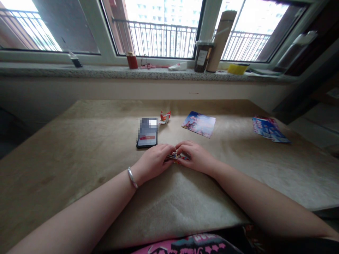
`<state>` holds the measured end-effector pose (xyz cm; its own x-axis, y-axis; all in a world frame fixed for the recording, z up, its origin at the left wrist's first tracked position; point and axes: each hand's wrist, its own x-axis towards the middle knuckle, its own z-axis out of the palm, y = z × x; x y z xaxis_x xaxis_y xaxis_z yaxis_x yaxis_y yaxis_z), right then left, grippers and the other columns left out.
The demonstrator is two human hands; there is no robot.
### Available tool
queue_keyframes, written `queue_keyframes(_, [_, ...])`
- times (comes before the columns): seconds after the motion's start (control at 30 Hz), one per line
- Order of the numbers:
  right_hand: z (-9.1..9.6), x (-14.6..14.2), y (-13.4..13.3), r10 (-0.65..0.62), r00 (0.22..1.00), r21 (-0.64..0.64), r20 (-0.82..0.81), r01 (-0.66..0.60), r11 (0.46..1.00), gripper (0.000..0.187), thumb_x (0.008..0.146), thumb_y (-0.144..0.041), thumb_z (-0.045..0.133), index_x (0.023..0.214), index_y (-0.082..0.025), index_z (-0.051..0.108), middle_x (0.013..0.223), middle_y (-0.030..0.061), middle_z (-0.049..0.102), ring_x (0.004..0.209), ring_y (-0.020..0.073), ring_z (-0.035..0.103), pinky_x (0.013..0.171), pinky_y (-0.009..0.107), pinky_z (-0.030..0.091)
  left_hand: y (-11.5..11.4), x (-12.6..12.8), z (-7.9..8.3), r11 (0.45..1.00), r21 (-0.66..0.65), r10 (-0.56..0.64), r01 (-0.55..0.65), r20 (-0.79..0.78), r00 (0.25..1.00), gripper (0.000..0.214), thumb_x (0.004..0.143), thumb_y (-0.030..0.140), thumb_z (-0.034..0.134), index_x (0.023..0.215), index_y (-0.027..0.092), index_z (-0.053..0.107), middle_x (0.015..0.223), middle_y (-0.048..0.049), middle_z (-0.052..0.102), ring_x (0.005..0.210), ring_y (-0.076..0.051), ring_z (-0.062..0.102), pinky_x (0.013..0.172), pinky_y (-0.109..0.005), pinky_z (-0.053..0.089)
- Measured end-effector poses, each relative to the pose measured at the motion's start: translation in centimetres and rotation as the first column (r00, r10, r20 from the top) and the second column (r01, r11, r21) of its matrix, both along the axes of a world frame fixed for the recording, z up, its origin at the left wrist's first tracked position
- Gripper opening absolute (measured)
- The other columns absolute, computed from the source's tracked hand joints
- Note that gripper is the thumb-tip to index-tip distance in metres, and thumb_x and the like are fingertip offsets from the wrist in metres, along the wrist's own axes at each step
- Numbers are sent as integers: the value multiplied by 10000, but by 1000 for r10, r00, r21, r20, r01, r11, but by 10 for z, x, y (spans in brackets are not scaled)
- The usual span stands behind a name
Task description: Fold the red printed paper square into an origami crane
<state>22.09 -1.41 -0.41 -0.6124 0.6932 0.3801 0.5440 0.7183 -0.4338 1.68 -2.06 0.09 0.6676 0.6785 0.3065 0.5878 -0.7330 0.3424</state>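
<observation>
A small piece of folded, colourful printed paper (175,157) is pinched between both hands just above the table. My left hand (155,160), with a silver bangle at the wrist, grips its left end, fingers closed. On the right end, the thumb and fingers of my right hand (197,156) are closed too. Much of the paper is hidden by my fingers. Just beyond my left hand lies a phone (147,134) with its screen lit. A small red-and-white folded paper shape (165,116) stands beside the phone's far right corner.
On the tan-covered table (66,151), a blue-and-pink printed sheet (200,123) lies beyond my right hand. Several similar sheets (270,129) overlap farther right. The granite windowsill (106,72) behind holds a red jar (131,60), a dark cup (202,56), a tall tan cylinder (221,40) and a yellow item (237,68).
</observation>
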Motion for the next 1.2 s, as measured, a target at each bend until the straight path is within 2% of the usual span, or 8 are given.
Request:
queue_keyframes(0.13, [4, 0, -4, -5, 999, 27, 46, 3, 1000, 95, 771, -242, 612, 858, -206, 602, 1006, 47, 649, 928, 177, 589, 816, 301, 458, 0, 0, 3, 1000, 12, 5, -5, -28, 1000, 175, 797, 178, 556, 962, 180, 500, 912, -43, 617, 806, -170, 581, 706, -273, 459])
queue_keyframes(0.33, [8, 0, -8, -51, 988, 39, 143, 46, 998, 173, 808, -364, 593, 884, -211, 622, 916, 35, 655, 838, 170, 597, 720, 271, 441, -1, 1, 3, 999, 29, 32, -32, -27, 999, 164, 771, 178, 587, 910, 179, 500, 827, -19, 616, 732, -159, 582, 652, -257, 442])
queue_keyframes(0.47, [8, 0, -10, -59, 989, 30, 135, 56, 998, 128, 816, -323, 580, 871, -216, 621, 892, 19, 653, 751, 134, 590, 664, 239, 422, -1, 1, 4, 998, 20, 66, -66, -19, 998, 139, 764, 190, 599, 869, 184, 507, 767, -4, 599, 690, -151, 573, 607, -241, 424])
queue_keyframes(0.63, [6, -1, -10, -75, 991, 16, 115, 73, 997, 80, 804, -269, 573, 846, -217, 616, 871, 10, 648, 737, 126, 589, 653, 228, 415, -1, 1, 4, 998, -13, 57, -57, 1, 998, 121, 778, 211, 589, 863, 185, 506, 738, 7, 581, 653, -136, 555, 581, -231, 412])
queue_keyframes(0.83, [7, -2, -10, -91, 990, 28, 104, 88, 996, 47, 790, -232, 560, 798, -210, 602, 789, -1, 641, 683, 119, 573, 613, 220, 399, 0, 0, 1, 998, -39, 40, -40, 16, 999, 84, 803, 224, 560, 864, 188, 515, 755, 4, 581, 685, -139, 552, 605, -237, 419])
queue_keyframes(0.93, [8, -1, -10, -109, 990, 80, 89, 102, 992, 38, 781, -217, 555, 776, -209, 592, 781, 7, 649, 722, 137, 577, 645, 232, 403, 2, 0, 0, 999, -18, 31, -31, 0, 1000, 115, 794, 226, 571, 889, 184, 521, 798, -9, 586, 712, -146, 552, 636, -247, 430])
queue_keyframes(1.03, [9, -1, -9, -130, 986, 142, 101, 115, 983, 51, 774, -198, 544, 786, -209, 592, 796, 16, 662, 759, 152, 582, 677, 246, 403, 4, -1, -1, 999, 30, 39, -38, -39, 998, 98, 795, 159, 532, 891, 179, 538, 836, -25, 584, 759, -157, 547, 676, -258, 436])
queue_keyframes(1.2, [7, -1, -6, -50, 977, 173, 206, 14, 985, 87, 792, -190, 507, 786, -209, 591, 791, 26, 660, 773, 158, 579, 661, 249, 400, 6, -2, 0, 997, 68, 53, -47, -83, 995, 199, 744, 41, 472, 832, 184, 580, 849, -37, 591, 807, -168, 538, 734, -277, 441])
